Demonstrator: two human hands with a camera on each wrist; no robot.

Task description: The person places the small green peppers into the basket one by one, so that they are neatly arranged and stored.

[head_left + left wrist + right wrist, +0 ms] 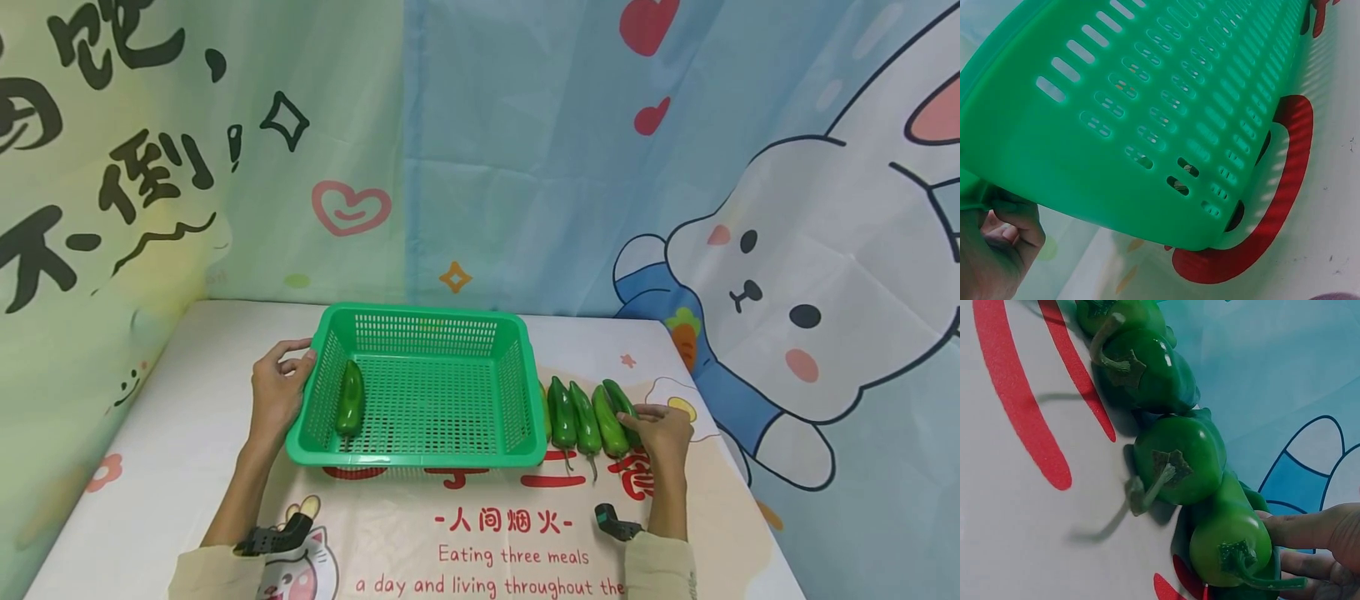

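A green plastic basket (420,460) with slotted walls stands on the table, with one green chili pepper (350,400) lying inside along its left wall. My left hand (279,390) grips the basket's left rim, thumb and fingers bent around it; the left wrist view shows the hand (1007,247) under the rim's corner. Right of the basket, several green chili peppers (585,417) lie side by side, stems toward me. At the right end of this row, my right hand (666,433) pinches the outermost pepper (617,393), partly hidden by fingers and, in the right wrist view, by a lighter pepper (1229,550).
A printed cloth (517,525) with red characters and a cartoon cat covers the table. Behind the table hangs a curtain (517,167) with a rabbit drawing. The basket's right wall (534,400) partly hides the nearest pepper of the row.
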